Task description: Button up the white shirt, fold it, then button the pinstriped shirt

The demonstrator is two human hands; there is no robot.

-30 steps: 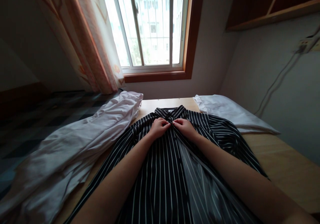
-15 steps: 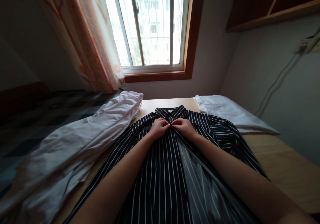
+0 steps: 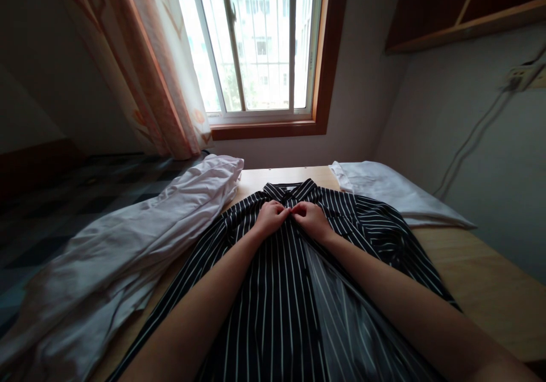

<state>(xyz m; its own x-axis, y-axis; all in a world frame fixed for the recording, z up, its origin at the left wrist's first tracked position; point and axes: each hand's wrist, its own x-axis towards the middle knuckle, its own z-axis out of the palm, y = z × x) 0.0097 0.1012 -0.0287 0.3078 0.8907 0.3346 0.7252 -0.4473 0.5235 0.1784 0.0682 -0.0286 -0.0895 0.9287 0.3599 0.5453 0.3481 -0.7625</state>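
A black shirt with white stripes (image 3: pixel 273 291) lies face up, its collar toward the window. Just below the collar, my left hand (image 3: pixel 271 217) pinches the front edge of the shirt. My right hand (image 3: pixel 312 219) pinches the same spot from the other side, its fingertips meeting those of the left. Any button between the fingers is too small to make out. Under the hands the shirt front hangs apart, and the greyish inner side of the cloth shows on the right.
A wooden table (image 3: pixel 482 279) bears the shirt. White garments lie on both sides, one rumpled (image 3: pixel 140 228) at left, one folded (image 3: pixel 384 189) at right. A dark checked bedspread (image 3: pixel 42 223) is at far left. A window (image 3: pixel 264 58), curtain (image 3: pixel 149 69) and shelf (image 3: pixel 464 27) stand beyond.
My right hand's fingers have curled in a little and shifted slightly left toward the left fingertips. The left hand and the shirt stay almost the same.
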